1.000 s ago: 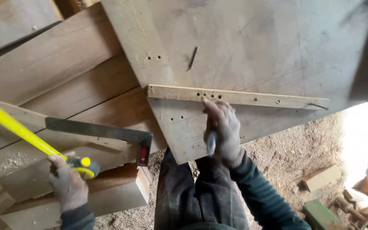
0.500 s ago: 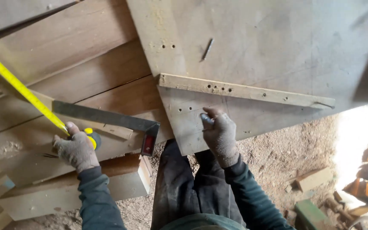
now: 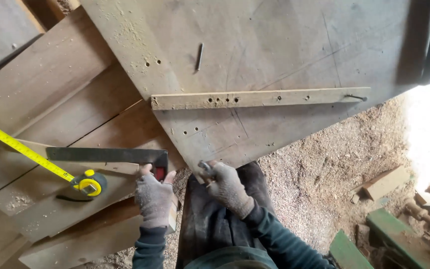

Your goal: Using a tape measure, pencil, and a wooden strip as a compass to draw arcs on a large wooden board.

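Left hand, gloved, fingers curled onto the red stock end of the try square, likely steadying it flat on the plank. Blade's long axis runs left-right, pointing left. Right hand closes around a small dark tool at the board's corner. Tape measure lies just beside the square, tape extended up-left.

I count two gloved hands, left hand and right hand. One tape measure, one try square, one wooden strip, one loose nail. One big board. Wood offcuts on the sawdust floor: can't count exactly.
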